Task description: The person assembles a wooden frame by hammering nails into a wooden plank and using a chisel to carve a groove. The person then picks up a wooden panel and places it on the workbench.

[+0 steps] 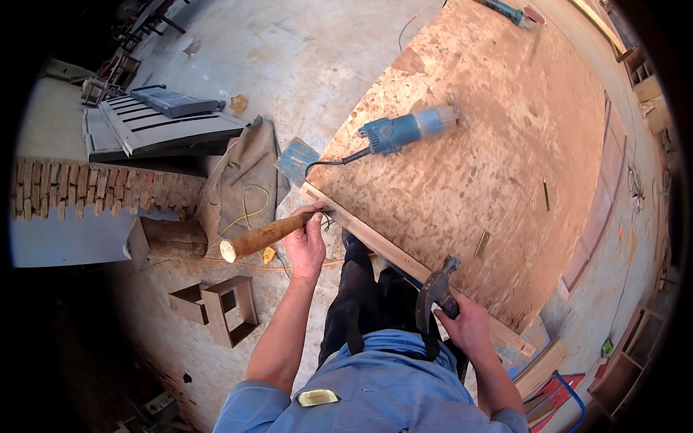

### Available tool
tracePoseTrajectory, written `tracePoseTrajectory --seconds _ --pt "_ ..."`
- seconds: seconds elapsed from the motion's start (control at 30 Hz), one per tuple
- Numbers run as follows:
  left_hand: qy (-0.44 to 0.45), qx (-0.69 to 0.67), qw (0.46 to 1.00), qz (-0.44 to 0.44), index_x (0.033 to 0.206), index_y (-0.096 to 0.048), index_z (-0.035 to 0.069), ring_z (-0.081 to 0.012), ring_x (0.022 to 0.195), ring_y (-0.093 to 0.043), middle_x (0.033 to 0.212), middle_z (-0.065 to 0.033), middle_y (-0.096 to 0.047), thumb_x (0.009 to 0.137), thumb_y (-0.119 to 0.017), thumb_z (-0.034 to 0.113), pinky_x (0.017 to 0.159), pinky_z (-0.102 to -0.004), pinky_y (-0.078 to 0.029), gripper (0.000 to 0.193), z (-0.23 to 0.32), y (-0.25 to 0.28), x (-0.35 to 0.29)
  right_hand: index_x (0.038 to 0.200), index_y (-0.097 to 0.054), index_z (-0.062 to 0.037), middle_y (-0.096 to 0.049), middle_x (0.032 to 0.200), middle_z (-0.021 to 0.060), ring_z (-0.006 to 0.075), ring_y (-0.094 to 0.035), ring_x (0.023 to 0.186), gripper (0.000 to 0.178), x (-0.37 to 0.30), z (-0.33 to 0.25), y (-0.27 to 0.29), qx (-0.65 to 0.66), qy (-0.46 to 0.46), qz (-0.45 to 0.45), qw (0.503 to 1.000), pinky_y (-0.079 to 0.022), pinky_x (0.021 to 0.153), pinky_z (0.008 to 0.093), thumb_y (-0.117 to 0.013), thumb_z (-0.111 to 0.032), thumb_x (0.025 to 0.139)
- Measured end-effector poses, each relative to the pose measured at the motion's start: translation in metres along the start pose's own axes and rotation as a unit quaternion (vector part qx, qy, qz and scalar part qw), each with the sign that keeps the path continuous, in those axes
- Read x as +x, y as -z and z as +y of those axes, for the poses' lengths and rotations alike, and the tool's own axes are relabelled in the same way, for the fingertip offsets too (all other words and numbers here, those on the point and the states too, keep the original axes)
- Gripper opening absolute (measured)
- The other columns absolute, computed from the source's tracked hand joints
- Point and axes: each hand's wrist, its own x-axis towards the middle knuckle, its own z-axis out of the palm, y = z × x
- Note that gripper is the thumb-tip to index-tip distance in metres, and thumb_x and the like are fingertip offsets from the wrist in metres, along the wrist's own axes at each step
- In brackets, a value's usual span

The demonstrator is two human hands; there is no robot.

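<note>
My left hand point(306, 249) is closed around a chisel point(263, 238) with a thick wooden handle, its pale butt end pointing left. Its dark metal tip reaches the left part of a long narrow wood strip point(390, 245); whether it touches the wood I cannot tell. In my right hand point(468, 328) is a claw hammer point(437, 290), held low over the strip's right part. The strip lies along the near edge of a large stained wooden worktop point(462, 195).
A blue corded router point(404, 133) lies on the worktop, beyond it an angle grinder point(505, 11). A small flat metal piece point(482, 244) and a thin stick point(546, 195) lie nearer. Left stand a box-like wooden frame point(224, 307) and a cloth-draped object point(245, 173).
</note>
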Motion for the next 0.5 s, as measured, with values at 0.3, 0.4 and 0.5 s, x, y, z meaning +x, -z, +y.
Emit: tracePoseTrajectory --seconds 0.3,0.4,0.5 --pt "-0.023 0.086 0.996 -0.002 0.103 -0.063 0.001 -0.0118 0.090 -0.063 0.100 -0.0062 -0.073 0.098 -0.061 0.004 0.085 -0.0281 -0.051 0.006 0.009 -0.001 0.005 0.097 -0.066 -0.0072 -0.063 0.071 0.0157 0.0371 -0.065 0.070 0.036 0.001 -0.001 0.002 0.002 -0.004 -0.006 1.000 -0.051 0.063 0.0443 -0.082 -0.031 0.075" --pt "-0.035 0.105 0.994 -0.008 0.103 -0.064 0.001 -0.0130 0.089 -0.065 0.100 -0.0066 -0.073 0.097 -0.060 0.002 0.084 -0.0288 -0.052 0.007 0.012 -0.002 0.006 0.100 -0.067 -0.0078 -0.064 0.072 0.0151 0.0368 -0.065 0.070 0.037 0.001 -0.003 0.003 0.002 0.001 -0.001 1.000 -0.052 0.063 0.0441 -0.081 -0.031 0.075" --pt "-0.055 0.143 0.988 -0.017 0.103 -0.065 0.001 -0.0172 0.088 -0.068 0.098 -0.0083 -0.073 0.095 -0.061 0.001 0.082 -0.0305 -0.052 0.008 0.013 -0.003 0.004 0.103 -0.068 -0.0088 -0.065 0.073 0.0147 0.0364 -0.066 0.072 0.038 0.000 -0.006 0.005 0.010 -0.040 -0.035 0.999 -0.052 0.064 0.0439 -0.081 -0.032 0.076"
